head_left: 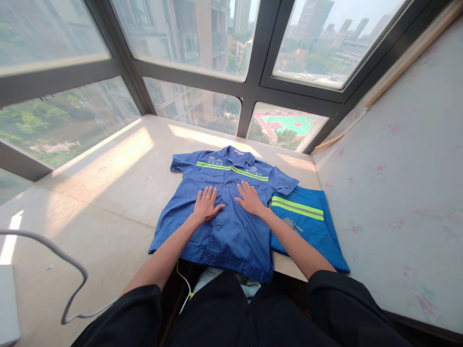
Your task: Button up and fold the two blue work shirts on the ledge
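A blue short-sleeved work shirt (238, 241) lies spread front up on the sill, collar toward the windows and hem hanging over the near edge. It has a yellow and grey reflective stripe across the chest, pale printed marks and a row of buttons. My left hand (206, 206) rests flat on the shirt, left of the button line, a ring on one finger. Over on the right side of the front, my right hand (250, 198) also lies flat with fingers spread. Neither hand grips the cloth. A brighter blue folded garment (311, 236) with a similar stripe lies partly under the shirt's right sleeve.
The pale window sill (108, 212) carries patches of sunlight. A grey cable (72, 260) loops at the left, near a white box-like object (7, 303). Framed windows (191, 43) stand behind, and a flower-patterned wall (394, 168) bounds the right.
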Action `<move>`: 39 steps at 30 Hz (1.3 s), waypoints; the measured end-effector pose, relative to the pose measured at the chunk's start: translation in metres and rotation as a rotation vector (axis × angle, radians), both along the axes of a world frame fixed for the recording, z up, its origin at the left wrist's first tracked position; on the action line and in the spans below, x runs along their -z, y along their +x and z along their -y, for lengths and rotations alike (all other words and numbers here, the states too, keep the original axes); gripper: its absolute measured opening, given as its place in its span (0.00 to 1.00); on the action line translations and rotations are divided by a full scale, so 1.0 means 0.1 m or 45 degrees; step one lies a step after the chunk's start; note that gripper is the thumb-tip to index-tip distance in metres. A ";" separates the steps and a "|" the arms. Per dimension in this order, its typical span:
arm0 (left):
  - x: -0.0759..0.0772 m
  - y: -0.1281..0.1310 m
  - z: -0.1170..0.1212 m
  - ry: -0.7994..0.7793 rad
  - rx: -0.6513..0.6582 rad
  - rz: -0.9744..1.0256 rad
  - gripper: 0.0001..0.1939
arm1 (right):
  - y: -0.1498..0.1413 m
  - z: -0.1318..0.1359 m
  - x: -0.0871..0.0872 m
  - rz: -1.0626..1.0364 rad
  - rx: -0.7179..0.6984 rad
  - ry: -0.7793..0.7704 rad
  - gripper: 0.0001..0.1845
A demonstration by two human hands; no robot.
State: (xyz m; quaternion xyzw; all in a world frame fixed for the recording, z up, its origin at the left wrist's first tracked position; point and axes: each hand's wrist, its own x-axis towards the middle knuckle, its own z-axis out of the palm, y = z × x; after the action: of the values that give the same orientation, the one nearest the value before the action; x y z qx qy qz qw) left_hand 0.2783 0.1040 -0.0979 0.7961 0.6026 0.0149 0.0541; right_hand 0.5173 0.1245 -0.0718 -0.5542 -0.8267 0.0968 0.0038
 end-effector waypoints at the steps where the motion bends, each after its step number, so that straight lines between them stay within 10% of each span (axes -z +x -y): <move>1: 0.00 -0.12 0.03 -0.001 -0.042 -0.010 0.43 | 0.08 0.11 0.00 -0.004 0.047 0.022 0.37; 11: 0.04 -1.11 0.17 0.068 -0.176 -0.006 0.37 | 0.55 0.85 0.34 0.132 -0.003 0.035 0.40; 21: -0.07 -1.40 0.29 0.005 -0.296 0.044 0.37 | 0.55 0.51 0.29 0.180 -0.002 -0.087 0.39; 25: -0.32 -1.48 0.25 0.050 -0.630 0.070 0.32 | 0.52 0.09 0.24 0.157 0.086 -0.183 0.39; 33: -0.82 -1.88 0.43 -1.192 -1.089 0.507 0.26 | 0.42 -0.41 0.26 0.172 0.171 -0.226 0.42; 39: -0.80 -1.98 0.89 -1.442 -1.018 0.595 0.22 | 0.47 -0.29 0.38 0.196 0.174 -0.131 0.43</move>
State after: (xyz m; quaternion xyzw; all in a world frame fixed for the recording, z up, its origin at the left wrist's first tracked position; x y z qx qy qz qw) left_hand 0.0799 0.0155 -0.0182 0.3414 0.7352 -0.1110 0.5750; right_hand 0.5648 0.1537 -0.1097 -0.6147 -0.7787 0.0957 -0.0814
